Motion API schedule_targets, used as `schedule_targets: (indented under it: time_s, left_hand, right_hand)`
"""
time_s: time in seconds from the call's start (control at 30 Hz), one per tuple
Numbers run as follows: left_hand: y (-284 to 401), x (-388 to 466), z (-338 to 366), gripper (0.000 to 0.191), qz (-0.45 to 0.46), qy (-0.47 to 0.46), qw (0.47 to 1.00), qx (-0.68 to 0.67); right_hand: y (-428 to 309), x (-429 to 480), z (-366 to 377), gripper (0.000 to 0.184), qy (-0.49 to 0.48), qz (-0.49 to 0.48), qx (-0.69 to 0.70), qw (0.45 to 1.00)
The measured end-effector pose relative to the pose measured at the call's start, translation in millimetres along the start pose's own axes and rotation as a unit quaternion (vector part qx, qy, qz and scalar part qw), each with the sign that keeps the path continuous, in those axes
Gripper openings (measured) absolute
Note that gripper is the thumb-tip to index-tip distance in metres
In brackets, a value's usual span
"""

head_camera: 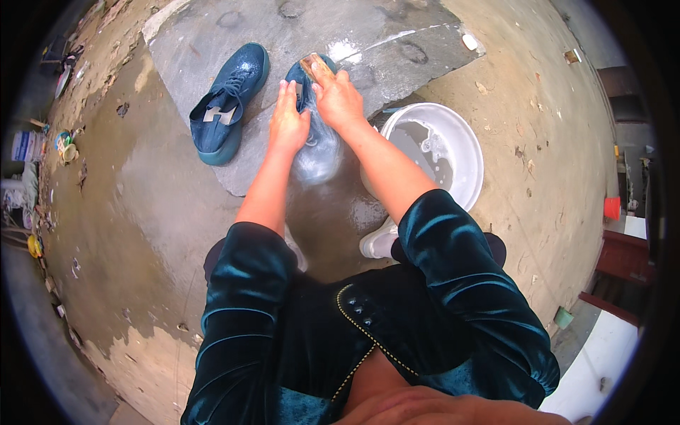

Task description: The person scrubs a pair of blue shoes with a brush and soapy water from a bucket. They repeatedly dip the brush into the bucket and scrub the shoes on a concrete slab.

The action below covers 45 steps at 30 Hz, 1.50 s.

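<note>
A wet blue shoe (317, 164), its near end coated in white suds, lies in front of me on a grey stone slab (178, 58). My right hand (341, 101) grips a wooden-backed brush (309, 64) over the shoe's far end; the bristles are hidden. Along the shoe's left side rests my left hand (287, 121), fingers stretched forward and thumb over the upper, holding it. The matching blue lace-up shoe (234, 87) stands upright to the left, wet, with a pale label inside.
Right of my right forearm stands a white bucket (476, 149) of cloudy, sudsy water. A small white block (469, 42) sits at the slab's right corner, and foam (342, 50) lies beyond the brush. Wet concrete floor (138, 212) surrounds the slab. A red container (612, 208) is far right.
</note>
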<state>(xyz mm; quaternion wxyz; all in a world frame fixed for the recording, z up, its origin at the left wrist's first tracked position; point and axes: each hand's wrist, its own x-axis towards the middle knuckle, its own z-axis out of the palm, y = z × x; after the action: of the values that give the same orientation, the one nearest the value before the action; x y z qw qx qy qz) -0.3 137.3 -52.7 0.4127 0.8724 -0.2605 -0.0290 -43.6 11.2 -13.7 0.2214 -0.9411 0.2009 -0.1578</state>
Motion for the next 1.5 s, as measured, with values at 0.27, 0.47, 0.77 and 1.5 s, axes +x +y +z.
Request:
schedule_targets:
  time_s: [0.27, 0.47, 0.77, 1.5]
  left_hand:
    - [2.2, -0.9, 7.6, 0.058, -0.017, 0.052, 0.998, -0.029]
    - [5.9, -0.6, 2.8, 0.057, -0.034, 0.04, 0.998, -0.045]
    - [2.8, -1.7, 7.3, 0.057, -0.041, 0.053, 0.996, -0.056]
    - [1.6, 0.0, 2.3, 0.057, -0.064, 0.032, 0.996, -0.06]
  right_hand:
    - [18.9, -112.7, -25.9, 0.052, -0.115, 0.044, 0.072, 0.99]
    - [17.0, 36.8, 21.4, 0.048, -0.014, 0.149, 0.092, 0.984]
    - [33.3, -65.3, 8.0, 0.047, -0.025, 0.085, 0.297, 0.951]
    - [22.8, 36.2, 0.3, 0.047, -0.033, 0.059, 0.018, 0.998]
